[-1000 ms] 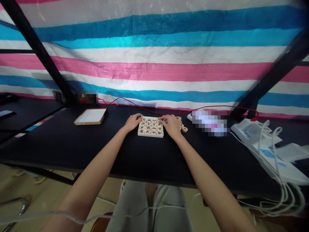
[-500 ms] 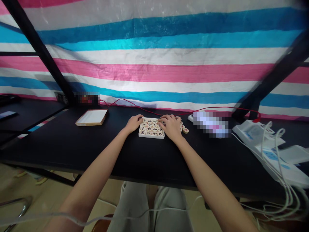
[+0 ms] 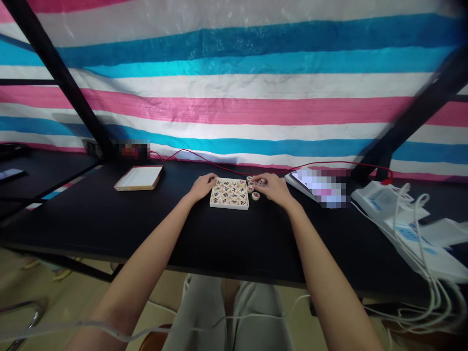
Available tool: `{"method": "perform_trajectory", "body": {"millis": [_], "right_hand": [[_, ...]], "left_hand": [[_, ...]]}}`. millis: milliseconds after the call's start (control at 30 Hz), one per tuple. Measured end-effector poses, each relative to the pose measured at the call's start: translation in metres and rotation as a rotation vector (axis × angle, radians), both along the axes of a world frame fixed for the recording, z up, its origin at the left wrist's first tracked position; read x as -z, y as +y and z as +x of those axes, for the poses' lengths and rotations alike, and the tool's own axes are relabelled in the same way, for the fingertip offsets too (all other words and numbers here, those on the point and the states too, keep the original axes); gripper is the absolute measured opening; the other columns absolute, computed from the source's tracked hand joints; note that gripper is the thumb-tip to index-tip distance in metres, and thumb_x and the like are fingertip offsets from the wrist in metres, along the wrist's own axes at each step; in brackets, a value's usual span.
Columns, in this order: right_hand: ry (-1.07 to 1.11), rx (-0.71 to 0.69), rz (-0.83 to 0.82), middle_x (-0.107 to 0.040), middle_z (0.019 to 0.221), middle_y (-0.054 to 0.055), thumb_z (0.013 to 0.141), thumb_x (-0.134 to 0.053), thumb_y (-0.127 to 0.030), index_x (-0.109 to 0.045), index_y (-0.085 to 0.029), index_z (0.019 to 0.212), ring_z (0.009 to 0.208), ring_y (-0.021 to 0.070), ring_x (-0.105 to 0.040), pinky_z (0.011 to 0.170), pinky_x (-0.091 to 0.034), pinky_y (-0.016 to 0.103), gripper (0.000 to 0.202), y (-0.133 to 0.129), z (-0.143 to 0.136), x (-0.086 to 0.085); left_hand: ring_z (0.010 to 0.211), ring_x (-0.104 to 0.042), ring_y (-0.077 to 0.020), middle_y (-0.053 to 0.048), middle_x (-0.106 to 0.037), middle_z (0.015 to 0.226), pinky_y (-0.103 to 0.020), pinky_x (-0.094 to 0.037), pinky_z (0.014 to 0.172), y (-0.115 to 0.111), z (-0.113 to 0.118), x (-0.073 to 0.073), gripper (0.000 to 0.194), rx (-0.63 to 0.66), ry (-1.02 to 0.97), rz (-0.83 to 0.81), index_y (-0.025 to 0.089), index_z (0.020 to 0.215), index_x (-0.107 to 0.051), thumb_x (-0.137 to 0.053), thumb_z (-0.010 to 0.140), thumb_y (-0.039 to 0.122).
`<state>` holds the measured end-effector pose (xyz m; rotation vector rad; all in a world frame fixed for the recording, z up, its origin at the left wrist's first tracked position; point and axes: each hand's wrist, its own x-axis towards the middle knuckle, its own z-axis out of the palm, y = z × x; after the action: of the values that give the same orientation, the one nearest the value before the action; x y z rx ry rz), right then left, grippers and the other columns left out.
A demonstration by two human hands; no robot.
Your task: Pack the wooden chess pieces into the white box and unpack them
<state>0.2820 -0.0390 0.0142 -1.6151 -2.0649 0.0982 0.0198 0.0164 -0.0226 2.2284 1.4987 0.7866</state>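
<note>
A white open box [image 3: 229,206] full of Chinese chess pieces [image 3: 230,190] sits on the black table. Most of them carry black characters; a red-marked piece [image 3: 242,182] lies in the far right corner. My left hand [image 3: 204,187] holds the box by its left side, fingers at the far left corner. Right of the box, my right hand [image 3: 274,188] has its bent fingers closed on a piece among several loose red-marked ones. One loose piece [image 3: 255,196] lies nearer to me, apart from the hand. The palm may hide more.
A shallow lid-like box [image 3: 139,178] with a white face lies to the left. On the right are a phone [image 3: 318,187], partly blurred out, and white power strips [image 3: 409,234] with tangled cables. A red cable [image 3: 204,158] runs along the back by the striped sheet [image 3: 234,112].
My right hand has moved right, off the box to the loose pieces. The red-marked piece in the far right corner now shows. My left hand has stayed at the box.
</note>
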Motion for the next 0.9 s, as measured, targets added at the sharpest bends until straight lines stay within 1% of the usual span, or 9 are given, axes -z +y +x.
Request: {"method": "perform_trajectory", "body": {"millis": [100, 200, 267, 400, 533, 633, 767, 833, 900], "right_hand": [[-0.08, -0.093, -0.098, -0.066, 0.096, -0.001, 0.071, -0.063, -0.046, -0.068, -0.032, 0.09, 0.088, 0.0207, -0.055, 0.069, -0.028, 0.03, 0.025, -0.001, 0.009, 0.004], [-0.114, -0.108, -0.09, -0.066, 0.093, -0.002, 0.067, -0.067, -0.045, -0.065, -0.031, 0.095, 0.087, 0.0198, -0.056, 0.069, -0.027, 0.029, 0.032, -0.002, 0.01, 0.006], [-0.134, -0.123, -0.087, -0.066, 0.087, -0.002, 0.066, -0.068, -0.045, -0.064, -0.029, 0.093, 0.082, 0.0187, -0.057, 0.066, -0.027, 0.028, 0.032, -0.002, 0.009, 0.006], [-0.157, -0.148, -0.118, -0.066, 0.078, -0.004, 0.065, -0.07, -0.037, -0.063, -0.026, 0.082, 0.071, 0.0149, -0.058, 0.059, -0.03, 0.026, 0.022, -0.005, 0.007, 0.005], [-0.184, -0.145, -0.104, -0.066, 0.078, -0.003, 0.066, -0.069, -0.028, -0.065, -0.026, 0.077, 0.071, 0.0153, -0.058, 0.057, -0.034, 0.026, 0.012, -0.006, 0.006, 0.005], [-0.12, -0.131, -0.042, -0.065, 0.08, 0.0, 0.071, -0.064, -0.029, -0.065, -0.024, 0.083, 0.07, 0.0164, -0.058, 0.059, -0.037, 0.027, 0.013, -0.006, 0.007, 0.002], [0.081, -0.147, 0.086, -0.065, 0.089, 0.004, 0.076, -0.057, -0.031, -0.062, -0.021, 0.091, 0.073, 0.0163, -0.058, 0.066, -0.041, 0.028, 0.019, -0.006, 0.0, -0.004], [0.131, -0.178, 0.082, -0.065, 0.091, 0.003, 0.077, -0.057, -0.032, -0.061, -0.021, 0.091, 0.074, 0.0165, -0.058, 0.068, -0.041, 0.029, 0.018, -0.008, -0.008, -0.006], [0.117, -0.195, 0.065, -0.066, 0.09, 0.002, 0.077, -0.058, -0.034, -0.061, -0.022, 0.089, 0.075, 0.0174, -0.058, 0.071, -0.038, 0.03, 0.017, -0.011, -0.017, -0.005]], "left_hand": [[0.07, -0.056, -0.0166, -0.003, -0.063, 0.073, -0.027, -0.04, 0.067, 0.0, 0.0, 0.0, 0.033, 0.0, 0.004, 0.0, 0.018, 0.099, -0.063, -0.039, 0.082, 0.032], [0.071, -0.056, -0.0166, -0.003, -0.063, 0.075, -0.027, -0.04, 0.068, 0.0, -0.001, 0.001, 0.033, 0.001, 0.004, -0.001, 0.018, 0.1, -0.063, -0.039, 0.082, 0.033], [0.071, -0.056, -0.0164, -0.003, -0.063, 0.075, -0.027, -0.04, 0.068, 0.0, -0.001, 0.002, 0.033, 0.004, -0.005, -0.001, 0.018, 0.1, -0.063, -0.04, 0.083, 0.033], [0.072, -0.057, -0.0166, -0.003, -0.064, 0.076, -0.027, -0.04, 0.067, -0.002, 0.0, 0.0, 0.032, 0.007, -0.015, -0.005, 0.017, 0.1, -0.063, -0.04, 0.082, 0.032], [0.073, -0.057, -0.0171, -0.004, -0.064, 0.077, -0.027, -0.04, 0.069, -0.003, 0.001, -0.002, 0.031, -0.001, -0.008, -0.008, 0.018, 0.099, -0.063, -0.04, 0.082, 0.03], [0.074, -0.057, -0.0176, -0.004, -0.064, 0.078, -0.027, -0.04, 0.069, -0.002, 0.002, -0.002, 0.031, -0.001, -0.002, -0.003, 0.018, 0.099, -0.063, -0.041, 0.082, 0.03], [0.074, -0.057, -0.0177, -0.004, -0.065, 0.078, -0.027, -0.04, 0.068, -0.001, 0.002, -0.001, 0.031, 0.0, 0.008, 0.001, 0.018, 0.099, -0.064, -0.041, 0.082, 0.03], [0.074, -0.057, -0.0178, -0.004, -0.065, 0.078, -0.027, -0.04, 0.068, -0.001, 0.001, -0.001, 0.031, 0.007, 0.009, 0.0, 0.017, 0.099, -0.064, -0.041, 0.081, 0.03], [0.073, -0.057, -0.0179, -0.004, -0.065, 0.078, -0.027, -0.04, 0.068, -0.002, 0.002, -0.002, 0.031, 0.005, 0.011, -0.003, 0.017, 0.099, -0.063, -0.041, 0.081, 0.03]]}}
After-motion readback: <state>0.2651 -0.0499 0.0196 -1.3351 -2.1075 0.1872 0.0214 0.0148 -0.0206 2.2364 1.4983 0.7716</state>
